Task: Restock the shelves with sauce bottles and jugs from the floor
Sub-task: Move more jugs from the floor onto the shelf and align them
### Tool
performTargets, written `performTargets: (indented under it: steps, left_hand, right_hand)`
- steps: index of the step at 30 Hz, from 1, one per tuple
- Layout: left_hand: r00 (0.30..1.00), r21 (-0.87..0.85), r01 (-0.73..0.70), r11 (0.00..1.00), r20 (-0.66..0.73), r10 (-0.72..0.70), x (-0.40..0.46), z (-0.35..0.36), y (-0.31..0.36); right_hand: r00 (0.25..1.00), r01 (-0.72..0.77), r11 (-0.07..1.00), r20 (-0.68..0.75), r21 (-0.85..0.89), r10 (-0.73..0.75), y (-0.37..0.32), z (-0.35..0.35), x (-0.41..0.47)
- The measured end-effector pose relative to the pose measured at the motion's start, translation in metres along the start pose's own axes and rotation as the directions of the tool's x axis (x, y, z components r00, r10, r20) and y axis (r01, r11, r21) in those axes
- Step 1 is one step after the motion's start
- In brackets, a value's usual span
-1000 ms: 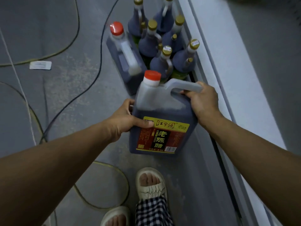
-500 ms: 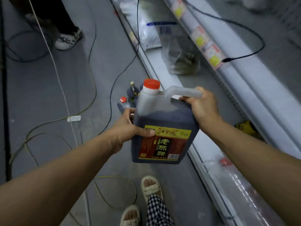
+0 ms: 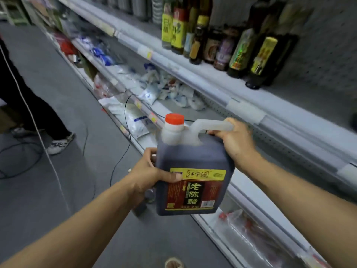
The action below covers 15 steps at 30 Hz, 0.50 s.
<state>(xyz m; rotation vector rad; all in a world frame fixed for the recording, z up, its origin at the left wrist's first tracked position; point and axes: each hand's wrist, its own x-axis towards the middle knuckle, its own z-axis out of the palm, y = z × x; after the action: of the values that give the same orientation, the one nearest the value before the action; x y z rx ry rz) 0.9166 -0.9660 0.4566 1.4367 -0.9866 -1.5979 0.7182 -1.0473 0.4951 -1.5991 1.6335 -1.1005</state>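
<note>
the jug [image 3: 193, 176] has come up off the floor to shelf height, right hand [image 3: 234, 141] curled round its handle, left hand [image 3: 152, 175] gripping its side, with bare upper shelf [image 3: 301, 97] at two o'clock likely next.

Glossy plastic jug [image 3: 193, 161] w/ paper label [image 3: 195, 188].

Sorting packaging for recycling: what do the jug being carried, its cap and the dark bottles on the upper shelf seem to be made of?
The jug looks like translucent matte plastic: the milky handle and neck show where no dark liquid fills it. Its cap looks like opaque orange-red plastic. The dark bottles are glossy with sharp highlights, probably glass, though motion blur leaves hard plastic possible.
</note>
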Motion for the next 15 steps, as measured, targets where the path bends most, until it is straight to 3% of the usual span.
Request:
performTargets:
  steps: [6, 15]
  left_hand:
    - [0.993, 0.077, -0.064, 0.995, 0.107, 0.056, -0.032, 0.064, 0.067]
    - [0.934, 0.191, -0.138, 0.972, 0.351, 0.063, -0.066, 0.189, 0.117]
  right_hand:
    - [0.985, -0.015, 0.999, -0.169, 0.041, 0.021, -0.031, -0.103, -0.027]
    - [0.912, -0.060, 0.997, -0.403, 0.047, 0.074, -0.033, -0.252, -0.075]
